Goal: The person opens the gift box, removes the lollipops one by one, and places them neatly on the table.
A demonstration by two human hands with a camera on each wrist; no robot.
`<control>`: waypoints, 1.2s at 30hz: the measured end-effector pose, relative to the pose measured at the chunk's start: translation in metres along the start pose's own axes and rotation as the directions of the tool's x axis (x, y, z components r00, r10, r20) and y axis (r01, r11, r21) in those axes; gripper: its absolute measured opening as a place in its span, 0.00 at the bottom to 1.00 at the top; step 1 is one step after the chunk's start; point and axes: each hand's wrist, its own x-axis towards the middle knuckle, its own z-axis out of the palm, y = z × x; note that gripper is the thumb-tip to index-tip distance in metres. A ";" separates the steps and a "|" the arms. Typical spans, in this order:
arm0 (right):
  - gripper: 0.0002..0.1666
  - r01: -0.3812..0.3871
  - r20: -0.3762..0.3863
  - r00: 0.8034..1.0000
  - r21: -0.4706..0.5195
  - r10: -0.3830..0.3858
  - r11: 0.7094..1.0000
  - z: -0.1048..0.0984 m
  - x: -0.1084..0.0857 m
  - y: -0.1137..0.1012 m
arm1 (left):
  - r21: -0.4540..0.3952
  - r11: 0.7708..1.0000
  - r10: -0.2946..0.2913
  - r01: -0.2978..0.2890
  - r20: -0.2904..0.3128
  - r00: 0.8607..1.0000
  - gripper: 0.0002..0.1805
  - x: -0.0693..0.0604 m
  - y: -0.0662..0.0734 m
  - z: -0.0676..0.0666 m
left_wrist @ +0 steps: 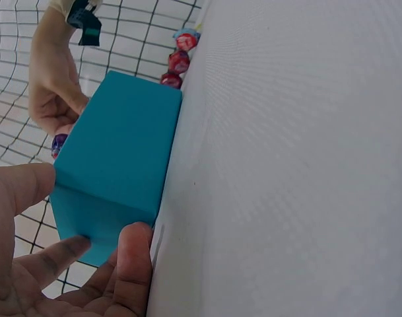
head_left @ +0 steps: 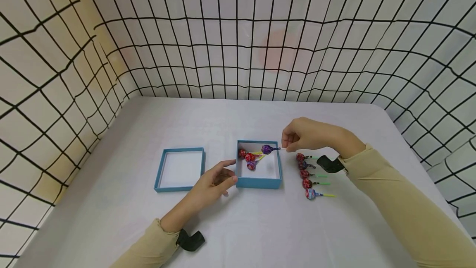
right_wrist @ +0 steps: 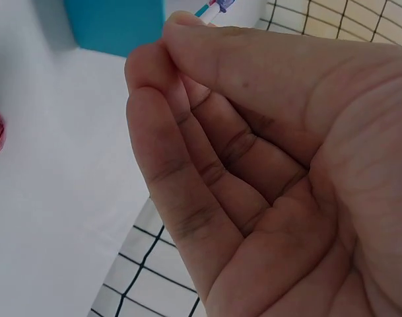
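A purple-wrapped lollipop (head_left: pixel 266 149) is held by its stick in my right hand (head_left: pixel 305 134), its candy end over the blue open box (head_left: pixel 258 183). In the right wrist view the thumb and a fingertip pinch the stick (right_wrist: pixel 210 12). Several red and purple lollipops (head_left: pixel 250 157) lie in the left part of the box. My left hand (head_left: pixel 210 186) rests its fingers against the box's left side; the left wrist view shows the thumb (left_wrist: pixel 29 185) at a corner and extended fingers along the wall.
Left of the box lies a blue-rimmed lid (head_left: pixel 179 190), its white inside facing up. To the right, several lollipops (head_left: pixel 306 183) form a column on the white table (head_left: pixel 260 226), sticks pointing right. A black wire grid (head_left: pixel 238 44) stands round the table's back and sides.
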 end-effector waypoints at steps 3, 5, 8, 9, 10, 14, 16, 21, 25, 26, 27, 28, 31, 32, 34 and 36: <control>0.05 -0.006 -0.006 1.000 0.010 0.007 1.000 -0.001 -0.004 0.005 | -0.004 1.000 0.000 0.000 -0.002 1.000 0.31 0.000 0.000 0.000; 0.04 -0.013 -0.012 1.000 0.015 0.013 1.000 -0.001 -0.006 0.008 | -0.005 1.000 0.004 -0.004 -0.001 1.000 0.31 0.000 0.000 0.000; 0.04 -0.019 -0.018 1.000 0.025 0.020 1.000 -0.002 -0.009 0.013 | -0.006 1.000 0.010 -0.010 0.000 1.000 0.31 -0.001 0.000 0.000; 0.04 -0.022 -0.020 1.000 0.027 0.023 0.999 -0.002 -0.009 0.015 | -0.006 1.000 0.011 -0.011 0.000 1.000 0.31 -0.001 0.000 0.000; 0.03 -0.021 -0.023 0.999 0.028 0.022 0.999 -0.002 -0.010 0.017 | -0.006 1.000 0.010 -0.010 -0.001 1.000 0.31 -0.002 0.000 0.000; 0.03 -0.023 -0.033 0.999 0.030 0.024 0.999 -0.003 -0.013 0.024 | -0.008 1.000 0.010 -0.010 -0.006 1.000 0.31 -0.003 0.000 -0.001; 0.03 -0.030 -0.041 0.999 0.026 0.032 0.999 -0.004 -0.015 0.028 | -0.011 1.000 0.013 -0.013 -0.005 1.000 0.31 -0.002 0.000 -0.001; 0.04 -0.064 -0.060 0.996 0.017 0.065 0.998 -0.005 -0.020 0.037 | -0.013 1.000 0.016 -0.016 0.000 1.000 0.31 -0.001 -0.001 0.000; 0.04 -0.078 -0.065 0.995 0.028 0.079 0.997 -0.007 -0.022 0.042 | -0.010 1.000 0.013 -0.013 0.000 1.000 0.31 -0.001 -0.001 0.001; 0.03 -0.080 -0.066 0.994 0.030 0.082 0.996 -0.008 -0.022 0.043 | -0.010 1.000 0.013 -0.013 -0.002 1.000 0.31 0.000 -0.001 0.001; 0.03 -0.083 -0.067 0.994 0.034 0.085 0.996 -0.008 -0.023 0.045 | -0.009 1.000 0.011 -0.011 -0.004 1.000 0.30 -0.001 -0.001 0.001; 0.02 -0.085 -0.069 0.994 0.033 0.087 0.996 -0.009 -0.023 0.046 | -0.012 1.000 0.012 -0.012 -0.005 1.000 0.30 0.000 0.000 0.001; 0.02 -0.098 -0.075 0.992 0.032 0.100 0.995 -0.009 -0.024 0.049 | -0.015 1.000 0.009 -0.009 -0.008 1.000 0.30 -0.001 0.001 0.001; 0.02 -0.098 -0.078 0.992 0.032 0.100 0.995 -0.009 -0.024 0.050 | -0.015 1.000 0.007 -0.007 -0.010 1.000 0.30 -0.001 0.001 0.001; 0.03 -0.099 -0.081 0.992 0.035 0.102 0.994 -0.009 -0.026 0.053 | -0.018 1.000 0.006 -0.006 -0.009 1.000 0.30 -0.001 0.002 0.000; 0.03 -0.102 -0.082 0.991 0.038 0.104 0.994 -0.008 -0.028 0.056 | -0.020 1.000 0.009 -0.009 -0.008 1.000 0.30 -0.001 0.002 0.000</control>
